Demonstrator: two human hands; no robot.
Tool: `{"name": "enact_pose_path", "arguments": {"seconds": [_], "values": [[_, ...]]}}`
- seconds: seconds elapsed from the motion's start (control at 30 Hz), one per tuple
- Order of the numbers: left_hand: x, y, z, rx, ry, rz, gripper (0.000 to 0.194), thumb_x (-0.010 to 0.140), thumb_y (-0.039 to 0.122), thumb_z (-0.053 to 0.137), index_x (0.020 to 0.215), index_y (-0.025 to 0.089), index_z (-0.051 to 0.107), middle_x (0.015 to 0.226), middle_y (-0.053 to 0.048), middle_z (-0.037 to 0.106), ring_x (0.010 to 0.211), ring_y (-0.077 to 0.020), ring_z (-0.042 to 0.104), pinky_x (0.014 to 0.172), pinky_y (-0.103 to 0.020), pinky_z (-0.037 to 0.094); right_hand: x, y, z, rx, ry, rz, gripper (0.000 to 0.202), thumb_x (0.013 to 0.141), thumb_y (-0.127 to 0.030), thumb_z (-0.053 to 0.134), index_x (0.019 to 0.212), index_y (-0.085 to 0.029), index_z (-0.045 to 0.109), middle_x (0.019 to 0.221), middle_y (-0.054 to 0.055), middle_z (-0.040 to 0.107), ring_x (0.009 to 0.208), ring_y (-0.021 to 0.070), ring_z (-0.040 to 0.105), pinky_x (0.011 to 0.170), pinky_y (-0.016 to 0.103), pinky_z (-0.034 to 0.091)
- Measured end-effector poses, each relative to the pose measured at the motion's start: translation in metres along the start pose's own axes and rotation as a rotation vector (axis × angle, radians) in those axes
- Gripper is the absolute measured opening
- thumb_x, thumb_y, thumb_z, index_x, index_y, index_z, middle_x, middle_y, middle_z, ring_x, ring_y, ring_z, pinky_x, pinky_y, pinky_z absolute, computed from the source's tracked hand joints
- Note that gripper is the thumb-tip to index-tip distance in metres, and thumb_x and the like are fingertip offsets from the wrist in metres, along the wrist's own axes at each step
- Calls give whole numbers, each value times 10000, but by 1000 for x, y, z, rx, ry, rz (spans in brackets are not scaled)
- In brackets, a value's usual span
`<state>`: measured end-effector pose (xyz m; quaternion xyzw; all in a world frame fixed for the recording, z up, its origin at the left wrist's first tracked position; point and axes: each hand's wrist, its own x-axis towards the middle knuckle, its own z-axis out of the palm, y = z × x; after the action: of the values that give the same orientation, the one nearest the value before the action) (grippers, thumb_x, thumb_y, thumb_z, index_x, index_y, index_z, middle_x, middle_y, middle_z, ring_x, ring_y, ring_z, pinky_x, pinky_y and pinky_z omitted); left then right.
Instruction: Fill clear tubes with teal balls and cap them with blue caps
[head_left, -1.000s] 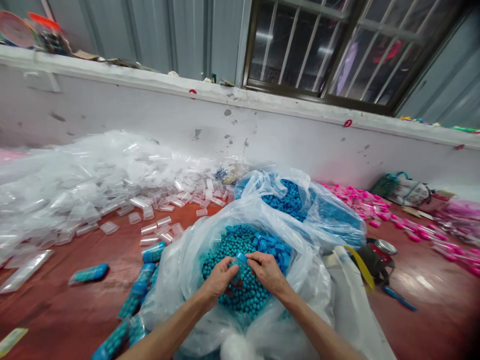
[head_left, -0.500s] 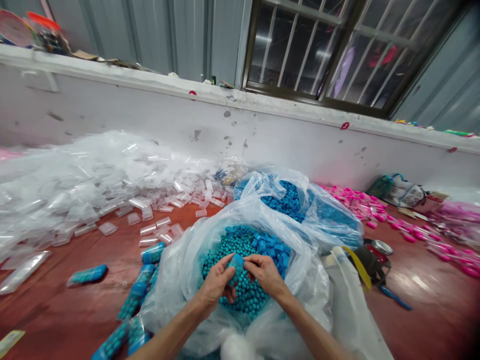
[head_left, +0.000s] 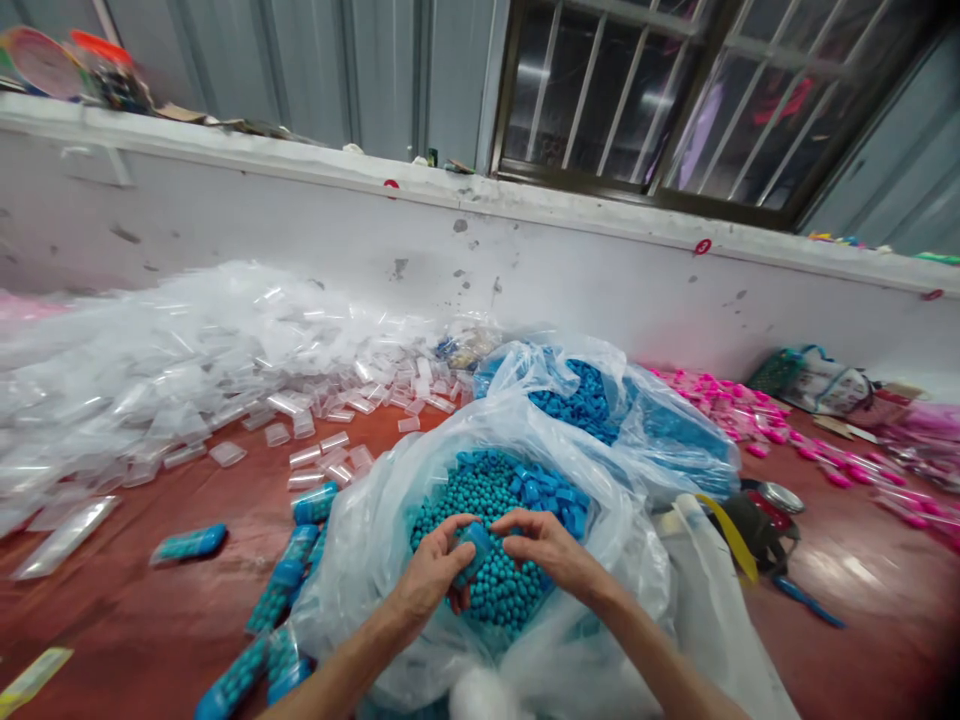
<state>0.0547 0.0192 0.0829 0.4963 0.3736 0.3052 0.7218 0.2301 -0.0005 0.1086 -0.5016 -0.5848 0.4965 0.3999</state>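
Over an opened clear plastic bag (head_left: 349, 570), my left hand (head_left: 435, 565) is closed around a small clear tube with a blue cap (head_left: 475, 545). Teal beads (head_left: 480, 485) fill much of the bag beneath both hands, and loose blue caps (head_left: 551, 495) lie at its right side. My right hand (head_left: 551, 550) is just right of the tube, index finger and thumb curved and slightly apart, with nothing visible between them. The left fingers hide part of the tube, so I cannot make out its contents.
Several filled tubes (head_left: 281, 580) lie left of the bag on the red tabletop (head_left: 142, 640). Clear empty tubes (head_left: 187, 370) are heaped at the back left. Behind stands another bag of blue caps (head_left: 667, 430). Pink pieces (head_left: 720, 405) and a dark strapped object (head_left: 765, 530) lie right.
My right fingers have parted and drawn slightly away from the tube's cap. My left hand keeps its hold, with the tube turned slightly. The whole view has shifted a little.
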Motion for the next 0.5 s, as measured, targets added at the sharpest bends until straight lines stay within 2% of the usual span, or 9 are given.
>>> {"name": "enact_pose_path", "arguments": {"seconds": [0.1, 0.17, 0.2, 0.3, 0.37, 0.43, 0.5], "values": [[-2, 3, 0, 53, -25, 1, 520, 695, 464, 537, 1108, 171, 417, 530, 68, 493, 339, -86, 456, 333, -181, 289, 7, 4, 2, 193, 109, 101, 451, 591, -304, 672, 1013, -157, 614, 733, -3, 595, 591, 123, 547, 554, 262, 472], [-3, 1, 5, 104, 24, 18, 431, 719, 415, 508, 1072, 174, 448, 525, 73, 467, 324, -77, 425, 330, -185, 286, 10, 8, 8, 165, 178, 101, 562, 610, -356, 667, 1119, -144, 561, 775, 30, 617, 676, 173, 590, 594, 310, 497], [-3, 0, 8, 117, 67, 30, 416, 724, 395, 502, 1074, 176, 453, 534, 72, 462, 323, -76, 417, 333, -190, 291, 9, 9, 12, 91, 191, 74, 544, 648, -375, 639, 1133, -142, 557, 823, 55, 630, 743, 199, 601, 636, 336, 503], [-4, -1, 16, 78, 224, 38, 496, 731, 377, 501, 1179, 184, 410, 582, 61, 479, 338, -75, 404, 364, -208, 306, 2, 7, 25, -221, 138, -45, 440, 765, -358, 524, 1159, -166, 553, 1071, 104, 602, 982, 245, 557, 826, 394, 461], [-7, 1, 18, 27, 275, 34, 569, 731, 381, 520, 1244, 178, 379, 602, 53, 491, 380, -72, 398, 408, -212, 312, -5, 3, 32, -386, 56, -74, 585, 714, -307, 583, 1267, -174, 449, 1231, 110, 502, 1126, 261, 467, 930, 402, 397], [-10, 7, 16, -7, 255, 56, 605, 712, 369, 564, 1255, 161, 396, 626, 42, 499, 443, -70, 396, 452, -207, 316, -11, -3, 39, -474, 0, -51, 807, 611, -248, 663, 1340, -156, 327, 1284, 125, 433, 1182, 275, 407, 958, 400, 374], [-12, 13, 14, -29, 172, 68, 619, 688, 362, 598, 1243, 155, 417, 659, 34, 504, 474, -70, 396, 458, -202, 313, -13, -7, 45, -500, 10, -32, 868, 561, -213, 683, 1337, -139, 300, 1244, 131, 447, 1157, 278, 420, 938, 396, 390]]}}
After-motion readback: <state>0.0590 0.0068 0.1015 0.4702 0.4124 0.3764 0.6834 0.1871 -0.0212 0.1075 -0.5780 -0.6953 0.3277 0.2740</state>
